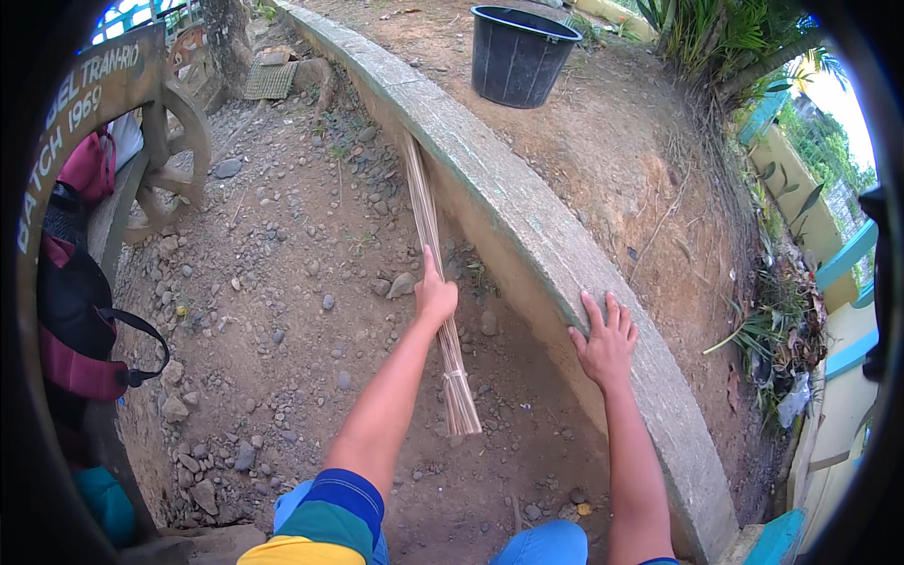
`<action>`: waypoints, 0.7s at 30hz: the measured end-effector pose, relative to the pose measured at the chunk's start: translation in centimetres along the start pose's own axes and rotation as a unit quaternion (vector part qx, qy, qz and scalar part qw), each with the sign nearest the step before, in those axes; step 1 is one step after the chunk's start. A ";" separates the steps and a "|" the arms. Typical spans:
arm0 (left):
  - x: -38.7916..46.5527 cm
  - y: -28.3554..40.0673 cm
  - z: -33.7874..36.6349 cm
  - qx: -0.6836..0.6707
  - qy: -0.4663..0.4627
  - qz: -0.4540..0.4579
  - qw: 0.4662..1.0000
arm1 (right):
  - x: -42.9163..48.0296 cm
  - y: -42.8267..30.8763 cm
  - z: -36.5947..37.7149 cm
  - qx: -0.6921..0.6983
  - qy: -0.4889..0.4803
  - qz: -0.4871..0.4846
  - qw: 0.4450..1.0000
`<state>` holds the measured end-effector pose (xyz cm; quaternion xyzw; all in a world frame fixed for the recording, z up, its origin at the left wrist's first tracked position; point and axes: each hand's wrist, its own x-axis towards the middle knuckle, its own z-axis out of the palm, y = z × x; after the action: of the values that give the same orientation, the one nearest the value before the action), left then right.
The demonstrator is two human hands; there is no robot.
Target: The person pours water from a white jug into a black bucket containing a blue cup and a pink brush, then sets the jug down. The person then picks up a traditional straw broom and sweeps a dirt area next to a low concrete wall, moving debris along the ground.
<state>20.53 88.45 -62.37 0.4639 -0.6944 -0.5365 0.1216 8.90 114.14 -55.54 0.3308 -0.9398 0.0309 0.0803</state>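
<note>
My left hand (436,296) is closed around the middle of a stick broom (424,205), with the index finger laid along the sticks. The bound end of the broom points back towards me, and its thin far end lies against the side of a low concrete wall (508,183). On the rough top of that wall my right hand (609,339) rests palm down, fingers spread, with nothing in its grasp. Bare soil with loose stones lies below the broom.
A black plastic bucket (521,60) stands on the soil beyond the wall. Bags (74,304) sit on a bench at the left, a strap hanging out. Stones (205,494) lie at lower left. Leaves and plastic litter (784,353) are heaped at the right.
</note>
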 end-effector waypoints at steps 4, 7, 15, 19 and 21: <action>1.6 4.1 -1.1 -0.068 0.006 -0.027 0.997 | 0.0 -0.3 -0.1 0.010 -0.010 0.002 1.000; 3.8 0.3 0.4 0.049 0.020 -0.044 0.998 | 0.3 -1.1 -0.2 0.021 -0.024 -0.005 0.999; 3.1 3.5 -2.1 0.015 0.033 -0.023 0.999 | 0.0 0.1 0.0 0.009 -0.005 0.005 1.000; 1.8 1.7 0.3 0.005 -0.057 -0.069 0.996 | 0.2 -0.4 -0.1 0.019 -0.009 0.001 1.000; 3.6 -0.7 -0.5 0.057 0.010 -0.033 0.998 | 0.3 -0.6 -0.2 0.025 -0.018 -0.005 1.000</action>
<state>19.28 85.30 -63.95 0.4980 -0.7066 -0.4956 0.0840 9.09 113.48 -55.33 0.3380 -0.9383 0.0479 0.0557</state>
